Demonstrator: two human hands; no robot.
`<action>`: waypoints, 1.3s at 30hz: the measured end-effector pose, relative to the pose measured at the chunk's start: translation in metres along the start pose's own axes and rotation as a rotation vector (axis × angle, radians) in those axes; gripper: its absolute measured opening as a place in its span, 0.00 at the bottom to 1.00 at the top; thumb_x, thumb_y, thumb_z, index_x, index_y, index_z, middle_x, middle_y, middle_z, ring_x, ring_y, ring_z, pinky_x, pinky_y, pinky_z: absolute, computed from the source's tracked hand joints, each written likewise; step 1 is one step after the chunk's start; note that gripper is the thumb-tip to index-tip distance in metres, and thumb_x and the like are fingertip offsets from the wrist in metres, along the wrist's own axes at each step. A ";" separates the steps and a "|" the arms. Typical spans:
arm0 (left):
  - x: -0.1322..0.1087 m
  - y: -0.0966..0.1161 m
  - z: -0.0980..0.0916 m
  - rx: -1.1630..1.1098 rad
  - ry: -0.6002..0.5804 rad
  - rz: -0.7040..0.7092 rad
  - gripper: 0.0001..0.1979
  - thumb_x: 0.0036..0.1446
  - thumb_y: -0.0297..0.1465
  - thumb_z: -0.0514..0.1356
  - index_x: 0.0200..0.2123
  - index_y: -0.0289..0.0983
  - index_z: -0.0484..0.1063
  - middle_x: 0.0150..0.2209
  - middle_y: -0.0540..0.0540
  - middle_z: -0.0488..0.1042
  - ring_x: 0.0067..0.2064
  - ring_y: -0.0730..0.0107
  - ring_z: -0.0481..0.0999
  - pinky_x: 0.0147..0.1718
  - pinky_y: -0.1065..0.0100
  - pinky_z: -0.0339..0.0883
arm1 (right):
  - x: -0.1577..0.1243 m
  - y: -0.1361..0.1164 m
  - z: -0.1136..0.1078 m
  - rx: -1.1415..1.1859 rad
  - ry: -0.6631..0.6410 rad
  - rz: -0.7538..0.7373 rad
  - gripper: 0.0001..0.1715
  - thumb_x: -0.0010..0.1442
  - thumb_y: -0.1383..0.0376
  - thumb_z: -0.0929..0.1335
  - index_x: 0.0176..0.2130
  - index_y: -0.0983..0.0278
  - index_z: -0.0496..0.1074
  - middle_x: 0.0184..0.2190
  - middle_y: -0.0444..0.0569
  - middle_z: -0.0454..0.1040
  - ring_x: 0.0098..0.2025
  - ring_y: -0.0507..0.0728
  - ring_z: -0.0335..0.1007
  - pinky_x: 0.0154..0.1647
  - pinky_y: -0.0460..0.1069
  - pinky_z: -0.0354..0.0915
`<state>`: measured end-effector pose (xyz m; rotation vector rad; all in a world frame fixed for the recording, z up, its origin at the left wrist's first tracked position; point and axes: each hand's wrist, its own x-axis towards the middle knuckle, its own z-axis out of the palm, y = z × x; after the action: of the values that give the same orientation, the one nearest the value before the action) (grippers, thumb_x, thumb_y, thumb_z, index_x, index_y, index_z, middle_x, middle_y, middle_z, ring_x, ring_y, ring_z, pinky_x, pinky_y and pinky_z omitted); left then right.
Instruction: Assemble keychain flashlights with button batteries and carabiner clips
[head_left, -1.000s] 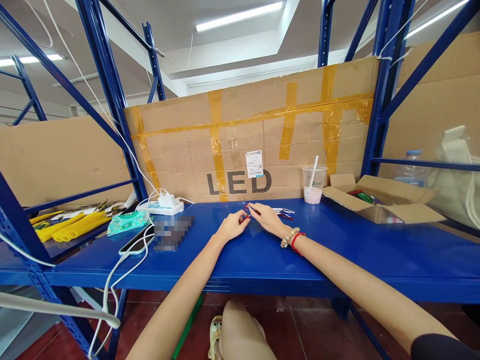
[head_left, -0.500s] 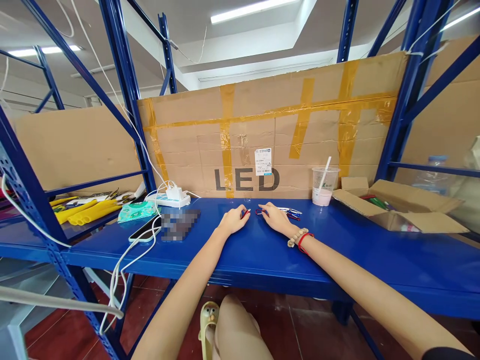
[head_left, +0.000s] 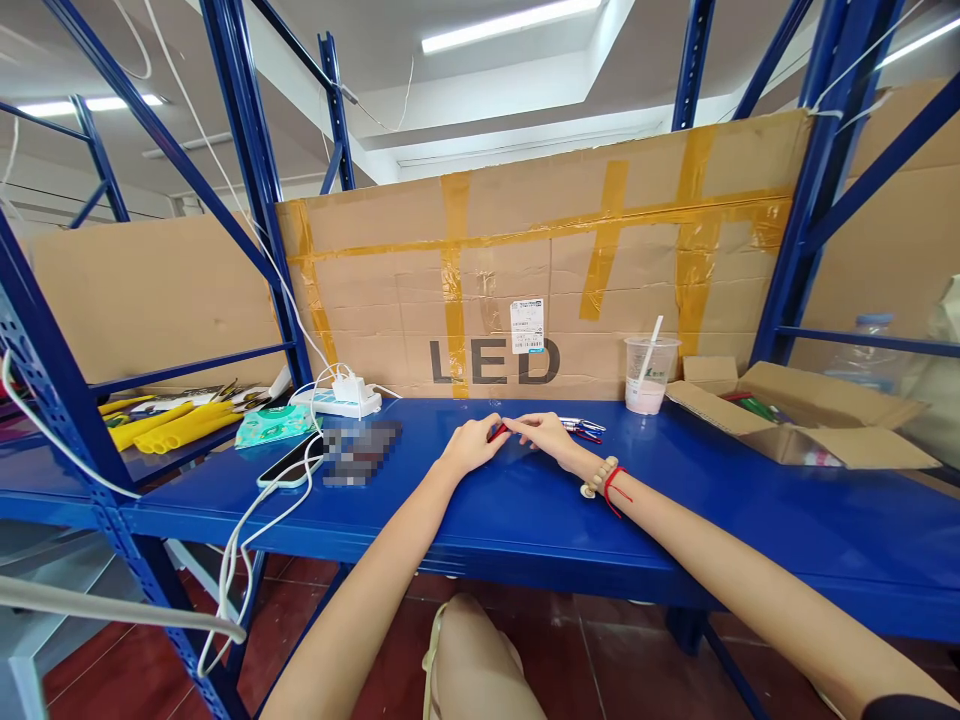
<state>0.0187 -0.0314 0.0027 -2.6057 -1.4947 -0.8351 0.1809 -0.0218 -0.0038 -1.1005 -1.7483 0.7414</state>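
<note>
My left hand (head_left: 471,447) is closed around a short red pen piece (head_left: 497,432), most of it hidden by the fingers. Over the blue tabletop my right hand (head_left: 546,434) meets it, thumb and index finger pinched at the right end of the same red piece. The fingertips of both hands nearly touch. Just right of and behind my right hand lie several slim pens (head_left: 583,428), with white, blue and red parts. A beaded bracelet and a red cord circle my right wrist.
A plastic cup (head_left: 649,375) with a straw and pink drink stands right of the pens. Beyond it is an open cardboard box (head_left: 795,410). On the left are a phone (head_left: 291,462), cables, a power strip (head_left: 346,398) and a green packet (head_left: 276,425). A cardboard sheet (head_left: 375,290) stands behind.
My hands have come together: the right moved slightly left, and its fingertips now meet the red piece in my left hand. A gap was between them before.
</note>
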 end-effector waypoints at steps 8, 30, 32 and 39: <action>0.002 0.003 -0.002 0.090 0.002 0.032 0.15 0.61 0.38 0.47 0.44 0.42 0.69 0.38 0.48 0.76 0.38 0.66 0.75 0.33 0.72 0.65 | 0.002 -0.002 0.000 0.113 0.083 0.076 0.22 0.49 0.50 0.67 0.28 0.68 0.75 0.25 0.49 0.74 0.23 0.48 0.64 0.18 0.42 0.57; 0.005 -0.002 -0.001 -0.045 -0.027 -0.092 0.12 0.62 0.37 0.47 0.43 0.44 0.67 0.33 0.53 0.77 0.39 0.69 0.74 0.36 0.72 0.64 | 0.008 0.012 -0.009 -0.235 0.058 -0.113 0.17 0.58 0.57 0.63 0.36 0.66 0.75 0.32 0.49 0.75 0.21 0.49 0.68 0.22 0.44 0.63; 0.004 -0.003 -0.001 0.038 -0.023 -0.094 0.11 0.61 0.37 0.49 0.44 0.43 0.66 0.36 0.52 0.76 0.41 0.67 0.74 0.37 0.71 0.64 | 0.006 0.013 -0.013 -0.348 0.047 -0.164 0.13 0.57 0.59 0.65 0.33 0.63 0.76 0.34 0.47 0.75 0.21 0.48 0.67 0.26 0.46 0.63; 0.005 -0.007 0.002 0.163 -0.065 -0.055 0.08 0.59 0.31 0.52 0.38 0.41 0.70 0.40 0.49 0.74 0.45 0.64 0.70 0.44 0.65 0.60 | 0.004 0.013 -0.018 -0.620 -0.004 -0.281 0.08 0.55 0.63 0.67 0.34 0.58 0.77 0.34 0.46 0.75 0.35 0.55 0.70 0.33 0.47 0.61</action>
<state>0.0161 -0.0236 0.0018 -2.5067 -1.5844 -0.6097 0.2010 -0.0125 -0.0058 -1.2031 -2.1459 0.0145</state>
